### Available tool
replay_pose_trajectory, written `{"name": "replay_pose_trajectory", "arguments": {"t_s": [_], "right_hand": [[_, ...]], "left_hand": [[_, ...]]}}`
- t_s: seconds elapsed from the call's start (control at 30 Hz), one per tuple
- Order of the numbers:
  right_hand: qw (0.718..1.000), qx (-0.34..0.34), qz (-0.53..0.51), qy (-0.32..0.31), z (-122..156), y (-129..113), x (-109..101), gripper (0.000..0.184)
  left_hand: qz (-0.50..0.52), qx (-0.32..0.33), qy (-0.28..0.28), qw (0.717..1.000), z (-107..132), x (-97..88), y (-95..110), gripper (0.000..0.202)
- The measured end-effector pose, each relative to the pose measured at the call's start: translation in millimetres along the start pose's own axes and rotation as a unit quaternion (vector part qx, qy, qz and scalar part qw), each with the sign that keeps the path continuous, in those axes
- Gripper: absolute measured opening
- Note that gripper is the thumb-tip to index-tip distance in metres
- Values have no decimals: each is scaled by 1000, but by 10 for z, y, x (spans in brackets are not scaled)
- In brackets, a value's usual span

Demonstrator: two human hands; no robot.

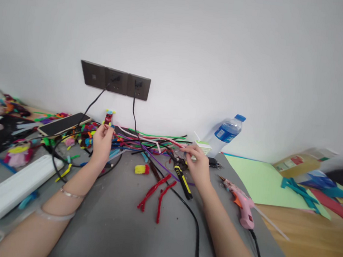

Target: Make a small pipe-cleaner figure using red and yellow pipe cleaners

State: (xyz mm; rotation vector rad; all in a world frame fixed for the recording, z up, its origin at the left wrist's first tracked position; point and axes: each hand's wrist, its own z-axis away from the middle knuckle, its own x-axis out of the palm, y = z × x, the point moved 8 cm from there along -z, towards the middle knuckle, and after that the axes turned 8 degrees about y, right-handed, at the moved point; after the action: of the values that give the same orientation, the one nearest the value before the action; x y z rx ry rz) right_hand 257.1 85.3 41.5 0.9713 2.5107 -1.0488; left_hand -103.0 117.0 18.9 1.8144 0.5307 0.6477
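My left hand is closed in a pinch on a small pipe-cleaner figure, dark red with a blue and yellow top, held upright near the wall. Further right, the fingertips of my right hand close on the end of a red pipe cleaner at the pile's edge. Below that hand lie pliers with black and yellow handles. Between my arms, red fuzzy pipe-cleaner pieces and a yellow and red fuzzy block rest on the grey tabletop.
A pink glue gun lies right of my forearm, its black cord trailing forward. A water bottle leans against the wall. On the left are a white power strip, a phone and several fuzzy figures. Black cables cross the table.
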Motion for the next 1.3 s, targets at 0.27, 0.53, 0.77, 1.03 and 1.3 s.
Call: {"name": "replay_pose_trajectory", "arguments": {"t_s": [0.27, 0.53, 0.77, 1.03, 1.3], "right_hand": [[993, 41, -64, 90, -29, -62, -236, 30], [925, 118, -169, 320, -16, 123, -730, 34], [864, 188, -292, 365, -2, 505, -830, 22], [844, 239, -405, 259, -71, 418, -573, 27], [979, 145, -134, 46, -36, 200, -249, 21]], "left_hand": [[46, 6, -10, 999, -14, 1, -43, 21], [32, 36, -2, 999, -37, -29, -33, 22], [41, 41, -6, 998, -37, -8, -53, 21], [3, 87, 4, 996, -75, -47, -41, 28], [-34, 149, 9, 988, 12, -44, 147, 29]]}}
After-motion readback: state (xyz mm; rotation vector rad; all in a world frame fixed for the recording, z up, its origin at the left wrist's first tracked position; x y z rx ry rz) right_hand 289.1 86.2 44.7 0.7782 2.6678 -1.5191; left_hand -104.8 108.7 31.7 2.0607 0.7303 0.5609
